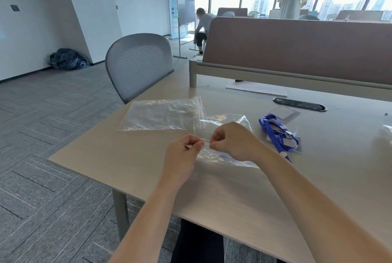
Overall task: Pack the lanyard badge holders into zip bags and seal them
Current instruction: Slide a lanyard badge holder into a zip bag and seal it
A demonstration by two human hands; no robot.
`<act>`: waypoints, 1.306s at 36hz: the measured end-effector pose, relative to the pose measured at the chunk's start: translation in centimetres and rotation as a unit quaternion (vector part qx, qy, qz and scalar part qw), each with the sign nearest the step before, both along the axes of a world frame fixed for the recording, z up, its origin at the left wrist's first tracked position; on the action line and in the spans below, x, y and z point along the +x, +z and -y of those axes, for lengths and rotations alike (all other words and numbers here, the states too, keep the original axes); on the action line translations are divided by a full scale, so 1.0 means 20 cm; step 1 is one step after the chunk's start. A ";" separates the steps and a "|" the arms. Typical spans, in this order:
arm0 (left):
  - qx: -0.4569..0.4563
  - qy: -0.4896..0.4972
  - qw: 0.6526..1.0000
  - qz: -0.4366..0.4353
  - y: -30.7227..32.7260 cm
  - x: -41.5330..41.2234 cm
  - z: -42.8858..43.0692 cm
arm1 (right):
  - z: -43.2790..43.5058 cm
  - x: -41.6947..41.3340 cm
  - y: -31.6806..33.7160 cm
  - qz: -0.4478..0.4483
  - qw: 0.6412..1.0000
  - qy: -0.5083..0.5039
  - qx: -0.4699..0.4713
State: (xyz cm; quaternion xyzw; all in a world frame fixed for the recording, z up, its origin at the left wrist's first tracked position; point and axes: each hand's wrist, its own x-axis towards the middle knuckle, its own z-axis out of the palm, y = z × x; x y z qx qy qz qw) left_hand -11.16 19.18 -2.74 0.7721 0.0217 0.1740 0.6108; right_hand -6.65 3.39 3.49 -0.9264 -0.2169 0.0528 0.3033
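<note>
My left hand [183, 152] and my right hand [232, 141] both pinch the red-lined zip edge of a clear zip bag [224, 156], which lies on the table [233, 194] under my right hand. Something blue shows faintly inside that bag. A pile of clear zip bags [161, 116] lies flat at the table's far left. To the right of my hands, blue lanyards with clear badge holders [280, 133] lie in a loose heap. One more badge holder [284, 113] lies flat behind them.
A grey mesh chair [139, 65] stands past the table's left corner. A brown desk divider [297, 48] closes off the back, with white paper [255, 88] and a black cable slot [299, 104] in front of it. Two people are far off near the windows.
</note>
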 end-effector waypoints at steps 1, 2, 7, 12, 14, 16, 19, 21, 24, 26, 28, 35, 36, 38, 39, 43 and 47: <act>0.005 0.005 1.000 0.003 0.00 0.00 0.00 | 0.02 0.00 0.00 -0.002 1.000 -0.001 -0.003; 0.011 0.010 1.000 0.005 -0.01 -0.01 0.00 | 0.04 -0.01 0.01 -0.003 1.000 -0.003 -0.009; 0.025 0.014 1.000 0.004 0.00 -0.01 -0.02 | 0.17 -0.02 0.04 -0.008 0.999 -0.011 -0.033; 0.126 -0.035 0.991 -0.020 0.08 -0.04 -0.01 | 0.22 -0.03 0.04 0.003 0.997 -0.012 -0.071; 0.157 -0.028 0.987 -0.023 0.10 -0.03 -0.01 | 0.22 -0.03 0.04 0.012 0.997 -0.004 -0.082; 0.179 -0.040 0.983 -0.018 0.13 -0.02 0.00 | 0.21 -0.04 0.05 0.023 0.995 0.003 -0.098; 0.246 -0.084 0.965 -0.015 0.15 0.01 0.03 | 0.19 -0.04 0.06 0.035 0.993 0.011 -0.111; 0.274 -0.095 0.957 -0.002 0.15 0.02 0.05 | 0.18 -0.04 0.06 0.037 0.993 0.015 -0.109; 0.265 -0.102 0.959 0.012 0.15 0.03 0.07 | 0.17 -0.04 0.07 0.040 0.994 0.017 -0.104; 0.270 -0.100 0.958 0.013 0.14 0.04 0.07 | 0.17 -0.04 0.07 0.039 0.994 0.015 -0.096; 0.275 -0.101 0.956 0.010 0.13 0.04 0.08 | 0.17 -0.05 0.06 0.042 0.994 0.016 -0.095; 0.290 -0.090 0.952 0.031 0.12 0.04 0.08 | 0.20 -0.05 0.06 0.027 0.996 0.002 -0.087; 0.287 -0.087 0.953 0.033 0.12 0.04 0.07 | 0.22 -0.05 0.06 0.024 0.996 -0.005 -0.085; 0.280 -0.081 0.956 0.032 0.13 0.04 0.04 | 0.27 -0.05 0.07 0.015 0.996 -0.021 -0.084; 0.280 -0.078 0.956 0.035 0.13 0.04 0.03 | 0.29 -0.04 0.06 0.010 0.996 -0.029 -0.082; 0.303 -0.083 0.948 0.044 0.12 0.05 0.01 | 0.35 -0.04 0.05 0.000 0.996 -0.048 -0.075; 0.436 -0.051 0.895 0.079 0.16 0.07 0.04 | 0.34 -0.05 0.03 0.016 0.994 -0.052 -0.098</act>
